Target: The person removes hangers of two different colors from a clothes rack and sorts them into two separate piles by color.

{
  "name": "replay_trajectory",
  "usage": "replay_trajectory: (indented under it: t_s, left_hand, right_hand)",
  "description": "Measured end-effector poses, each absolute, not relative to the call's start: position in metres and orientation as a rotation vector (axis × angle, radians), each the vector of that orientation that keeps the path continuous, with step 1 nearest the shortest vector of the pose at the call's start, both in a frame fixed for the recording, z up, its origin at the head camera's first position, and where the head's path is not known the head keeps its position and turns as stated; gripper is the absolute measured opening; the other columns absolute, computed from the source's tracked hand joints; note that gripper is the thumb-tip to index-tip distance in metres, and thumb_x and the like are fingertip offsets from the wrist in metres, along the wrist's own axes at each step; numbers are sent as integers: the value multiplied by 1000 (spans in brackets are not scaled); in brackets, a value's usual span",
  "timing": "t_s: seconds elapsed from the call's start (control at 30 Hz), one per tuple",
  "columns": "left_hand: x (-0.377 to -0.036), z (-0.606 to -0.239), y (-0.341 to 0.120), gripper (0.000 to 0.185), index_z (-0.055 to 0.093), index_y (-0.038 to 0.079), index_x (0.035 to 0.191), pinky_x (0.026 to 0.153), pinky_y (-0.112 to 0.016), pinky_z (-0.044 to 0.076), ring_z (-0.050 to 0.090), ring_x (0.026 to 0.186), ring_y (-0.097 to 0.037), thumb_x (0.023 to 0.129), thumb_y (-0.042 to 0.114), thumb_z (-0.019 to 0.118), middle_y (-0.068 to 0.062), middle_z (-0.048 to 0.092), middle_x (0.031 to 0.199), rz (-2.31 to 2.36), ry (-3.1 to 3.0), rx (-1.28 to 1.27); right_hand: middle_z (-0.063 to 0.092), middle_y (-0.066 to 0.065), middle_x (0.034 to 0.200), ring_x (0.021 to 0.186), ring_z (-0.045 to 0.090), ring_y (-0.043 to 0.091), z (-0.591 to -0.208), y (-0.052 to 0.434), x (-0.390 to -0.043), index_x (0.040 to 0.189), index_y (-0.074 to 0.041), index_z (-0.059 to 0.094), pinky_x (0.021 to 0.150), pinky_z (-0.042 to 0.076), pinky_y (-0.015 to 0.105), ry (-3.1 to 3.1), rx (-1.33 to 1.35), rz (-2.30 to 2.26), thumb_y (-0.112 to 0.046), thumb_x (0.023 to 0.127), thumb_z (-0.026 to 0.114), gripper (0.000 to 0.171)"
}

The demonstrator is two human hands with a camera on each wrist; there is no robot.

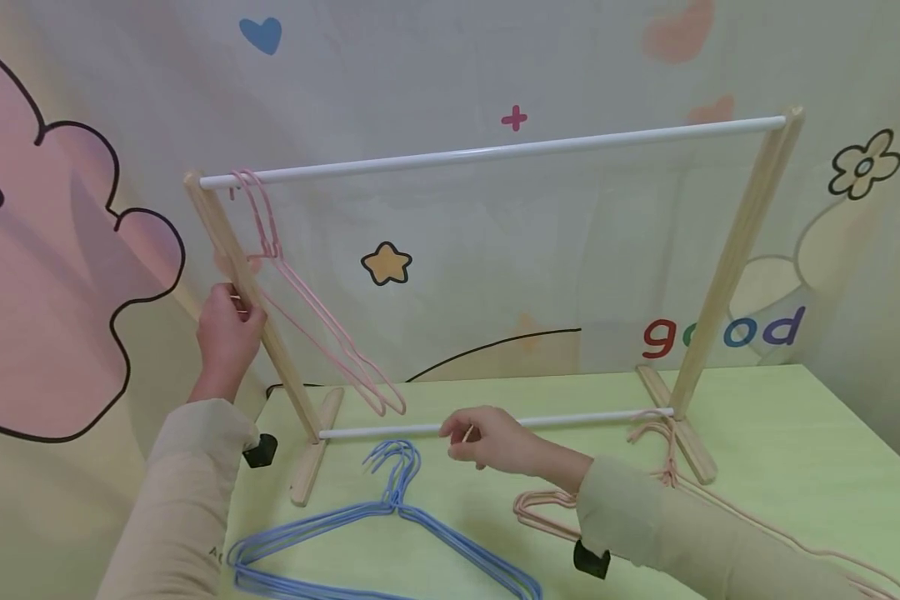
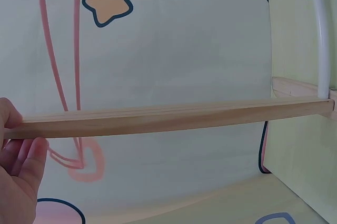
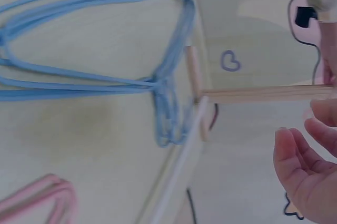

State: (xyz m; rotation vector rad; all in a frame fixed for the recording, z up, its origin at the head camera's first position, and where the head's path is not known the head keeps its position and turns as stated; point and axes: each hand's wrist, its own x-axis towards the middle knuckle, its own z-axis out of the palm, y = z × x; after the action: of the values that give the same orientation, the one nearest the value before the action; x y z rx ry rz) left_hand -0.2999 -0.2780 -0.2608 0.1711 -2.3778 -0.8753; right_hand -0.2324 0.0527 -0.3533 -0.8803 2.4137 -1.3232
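My left hand (image 1: 228,333) grips the left wooden post (image 1: 279,354) of a clothes rack, thumb and fingers on either side of it, as the left wrist view also shows. Two pink hangers (image 1: 322,312) hang from the white top rail (image 1: 495,153) close to that post. My right hand (image 1: 495,440) is in the air near the low white bar (image 1: 412,431), fingers loosely bent and holding nothing. Below it on the table lies a stack of blue hangers (image 1: 396,506), hooks toward the rack. More pink hangers (image 1: 540,510) lie partly hidden under my right forearm.
The right wooden post (image 1: 735,258) stands on a wooden foot (image 1: 697,454) beside the pink hangers' hooks. The rack is on a light green table (image 1: 795,433). Behind it hangs a printed cloth (image 1: 457,75) with hearts, a star and letters.
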Motion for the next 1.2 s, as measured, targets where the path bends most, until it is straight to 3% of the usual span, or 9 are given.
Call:
replay_trajectory:
  t_s: [0.27,0.47,0.63,0.93,1.2]
  left_hand:
    - [-301,-259,-279,35,42,-2,113,81,-44,42,53,92,-31,85,18,45,-20,54,101,-867,-2373,167]
    - [-301,-258,-279,35,43,-2,113,83,-43,40,54,92,-31,84,17,45,-19,54,100,-871,-2371,168]
    - [-301,-258,-279,34,43,-2,113,82,-43,41,53,92,-31,85,17,45,-19,54,100,-882,-2371,173]
    - [-301,-260,-280,34,42,-2,114,82,-43,41,52,92,-30,85,18,44,-19,53,102,-885,-2373,173]
    - [-301,-261,-279,34,42,-2,114,82,-43,41,52,92,-30,85,18,45,-19,53,101,-886,-2374,169]
  right_hand:
    - [56,10,96,74,55,12,-299,38,-244,114,-5,54,63,50,29,2283,-848,-1462,-8,84,56,31]
    - [56,13,104,79,57,15,-270,18,-257,118,-4,51,65,50,29,2232,-801,-1507,-6,82,57,37]
    - [58,8,97,77,55,19,-260,3,-266,115,-5,53,61,49,26,2220,-725,-1475,-9,82,59,34]
    - [56,3,78,58,49,13,-260,-13,-273,109,-2,57,52,45,22,2203,-681,-1423,-12,81,60,30]
    - [53,4,68,57,47,12,-261,-21,-272,89,1,60,52,43,20,2236,-682,-1407,-4,83,56,9]
